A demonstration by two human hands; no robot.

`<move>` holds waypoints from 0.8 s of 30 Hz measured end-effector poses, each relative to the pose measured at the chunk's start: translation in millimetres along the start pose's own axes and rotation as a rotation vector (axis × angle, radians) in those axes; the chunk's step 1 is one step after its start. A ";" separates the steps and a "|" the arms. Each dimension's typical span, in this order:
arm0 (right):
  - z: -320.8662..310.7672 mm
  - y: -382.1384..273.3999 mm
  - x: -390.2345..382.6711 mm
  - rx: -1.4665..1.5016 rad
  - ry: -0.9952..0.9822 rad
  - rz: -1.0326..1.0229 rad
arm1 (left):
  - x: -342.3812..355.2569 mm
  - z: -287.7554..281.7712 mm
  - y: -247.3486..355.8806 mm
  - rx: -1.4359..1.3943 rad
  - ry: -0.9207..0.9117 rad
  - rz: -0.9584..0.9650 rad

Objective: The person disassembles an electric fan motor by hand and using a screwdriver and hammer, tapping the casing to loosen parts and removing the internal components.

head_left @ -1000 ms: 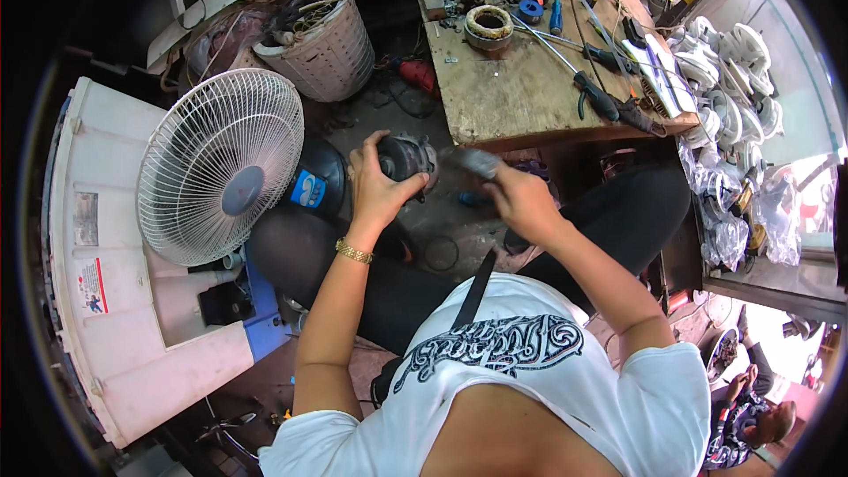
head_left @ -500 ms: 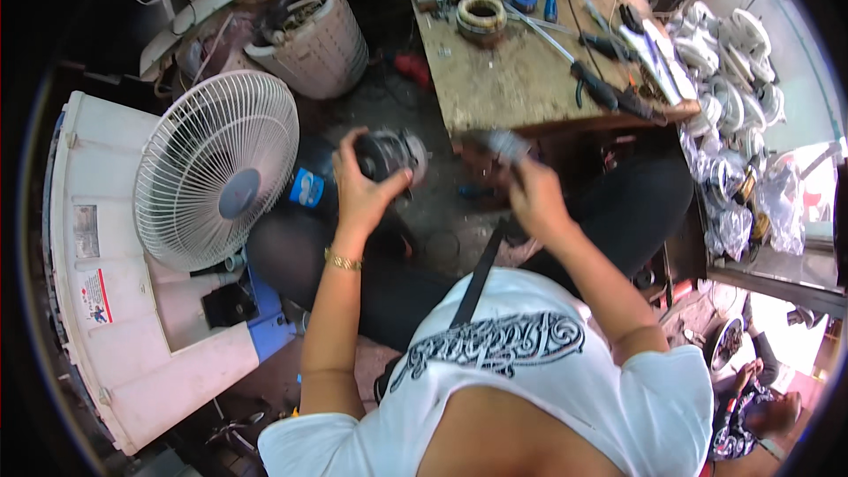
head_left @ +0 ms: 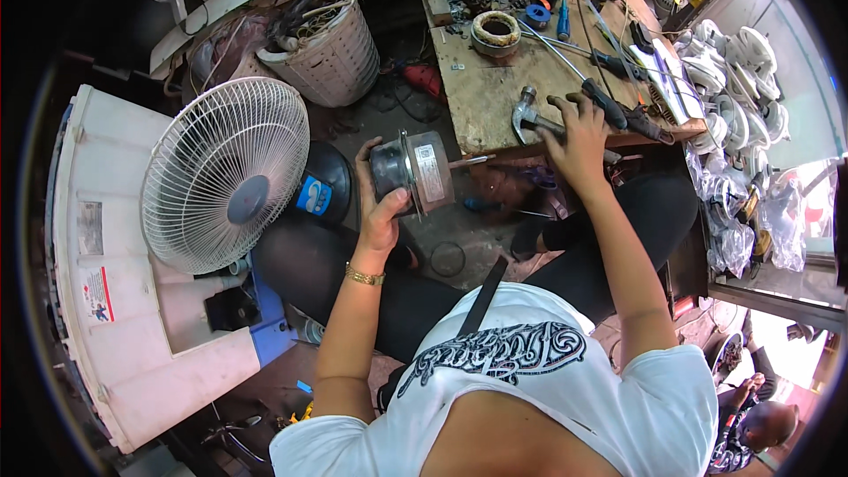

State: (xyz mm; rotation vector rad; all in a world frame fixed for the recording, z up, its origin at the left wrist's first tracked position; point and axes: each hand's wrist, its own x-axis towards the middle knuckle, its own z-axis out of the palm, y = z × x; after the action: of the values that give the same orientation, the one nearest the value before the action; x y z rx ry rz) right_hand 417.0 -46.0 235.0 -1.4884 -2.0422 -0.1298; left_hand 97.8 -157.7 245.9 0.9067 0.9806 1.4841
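My left hand [head_left: 382, 216] is closed round an electric fan motor [head_left: 408, 175], thumb on the near side. The motor has a dark rounded end, a metal rim, a label on its casing and a thin shaft pointing right. At the workbench's front edge lies a claw hammer [head_left: 527, 113], its head to the left. My right hand [head_left: 579, 137] is over the hammer's handle, fingers apart and bent, not wrapped round it. Part of the handle is hidden beneath this hand.
On the wooden workbench [head_left: 481, 93] are a copper-wound ring [head_left: 495, 33], a long screwdriver [head_left: 603, 102] and a blue tape roll [head_left: 538, 15]. At left stand a white fan grille [head_left: 291, 137] and a full basket [head_left: 331, 62]. Several white parts [head_left: 751, 53] are piled right. Another person [head_left: 751, 420] sits lower right.
My right hand has moved right and up to the bench with the hammer, now laid on the edge, and its fingers have loosened. The motor has moved slightly right and turned, showing its label.
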 end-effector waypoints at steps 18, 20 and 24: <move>23.9 -150.9 -17.5 1.583 -0.135 0.401 | 2.2 10.9 -40.3 -0.251 0.000 -0.237; 15.0 -153.0 -10.5 1.577 -0.136 0.361 | 1.8 14.6 -39.2 -0.289 0.014 -0.199; 6.1 -159.8 0.6 1.756 -0.112 0.465 | -1.8 -20.1 -70.3 -0.348 0.147 -0.027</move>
State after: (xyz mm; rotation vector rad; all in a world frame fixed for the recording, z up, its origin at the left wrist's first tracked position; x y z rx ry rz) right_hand 271.8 -101.5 272.2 -0.6363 -0.9593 1.5034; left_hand 104.9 -156.5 173.2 0.5388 0.8002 1.6521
